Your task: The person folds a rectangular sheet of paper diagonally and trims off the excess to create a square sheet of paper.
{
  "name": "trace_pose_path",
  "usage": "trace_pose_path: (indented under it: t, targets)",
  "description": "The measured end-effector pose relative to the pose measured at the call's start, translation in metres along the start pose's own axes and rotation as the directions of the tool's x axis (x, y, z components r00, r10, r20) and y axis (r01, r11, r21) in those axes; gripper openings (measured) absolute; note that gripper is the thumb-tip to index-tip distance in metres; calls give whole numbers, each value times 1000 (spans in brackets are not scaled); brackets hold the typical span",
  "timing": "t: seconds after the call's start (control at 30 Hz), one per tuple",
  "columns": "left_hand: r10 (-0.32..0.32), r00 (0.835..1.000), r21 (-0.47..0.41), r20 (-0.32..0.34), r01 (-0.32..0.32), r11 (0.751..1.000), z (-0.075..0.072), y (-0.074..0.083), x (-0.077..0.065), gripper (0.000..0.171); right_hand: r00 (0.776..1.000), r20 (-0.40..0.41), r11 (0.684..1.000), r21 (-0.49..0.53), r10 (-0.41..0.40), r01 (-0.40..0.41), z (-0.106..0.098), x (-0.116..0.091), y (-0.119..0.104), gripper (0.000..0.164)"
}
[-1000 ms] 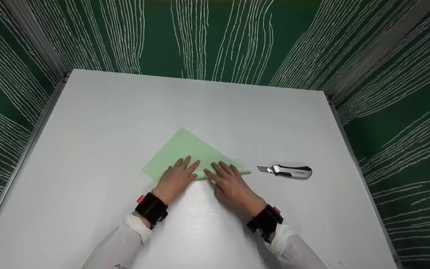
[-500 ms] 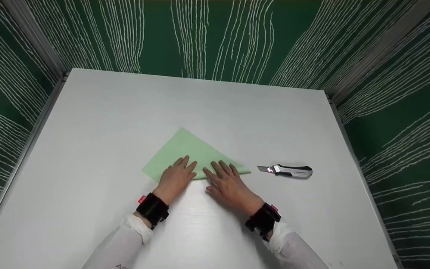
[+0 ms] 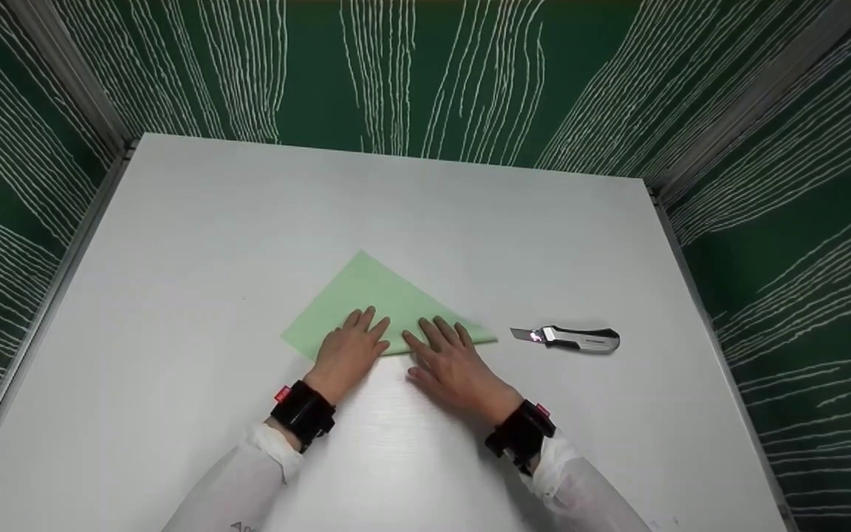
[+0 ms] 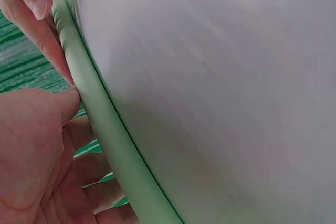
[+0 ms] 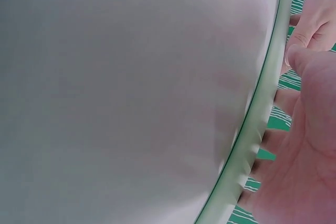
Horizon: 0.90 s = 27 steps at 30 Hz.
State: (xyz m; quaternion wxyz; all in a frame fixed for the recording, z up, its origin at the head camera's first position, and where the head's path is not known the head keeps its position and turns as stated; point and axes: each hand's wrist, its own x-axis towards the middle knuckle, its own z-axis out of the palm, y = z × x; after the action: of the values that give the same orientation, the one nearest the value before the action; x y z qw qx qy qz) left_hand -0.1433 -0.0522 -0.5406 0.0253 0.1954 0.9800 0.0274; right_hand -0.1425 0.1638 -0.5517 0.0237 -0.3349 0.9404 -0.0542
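A light green sheet of paper (image 3: 370, 284) lies on the table, one corner pointing away from me. Its near edge is a rounded fold, seen from the side as a long roll of paper (image 4: 100, 114) in the left wrist view. My left hand (image 3: 348, 351) rests on the left part with fingers spread. On the right part, my right hand (image 3: 459, 369) presses its fingers just behind the fold, while its thumb lies in front on the table side. The right wrist view shows the fold (image 5: 254, 124) running under the fingers, whose tips are hidden behind it.
To the right of the paper lies a utility knife (image 3: 580, 340), its blade out and pointing left at the paper's right corner. The white table (image 3: 196, 222) is bounded by green walls (image 3: 580, 74) with white streaks at the back and sides.
The left hand's fingers have shifted slightly left, and the right thumb has moved out to the left. The paper and the knife have stayed in place.
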Motion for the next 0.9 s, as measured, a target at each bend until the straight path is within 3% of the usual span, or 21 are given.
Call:
trace_pose_path:
  t: [0.37, 0.6, 0.8, 0.9]
  targets:
    - [22, 1000, 26, -2, -21, 999, 3, -1, 1, 49, 1000, 6, 1000, 22, -1, 1, 1, 1, 1, 58]
    - [3, 1000, -20, 11, -3, 1000, 2, -2, -1, 51, 1000, -11, 1000, 22, -12, 12, 1, 1, 0, 56]
    - [27, 1000, 43, 10, -28, 999, 1, -1, -3, 50, 1000, -23, 1000, 9, -22, 22, 1, 1, 1, 57]
    - [24, 1000, 2, -8, -24, 1000, 1, -2, -3, 50, 999, -26, 1000, 11, -27, 27, 1, 1, 2, 57]
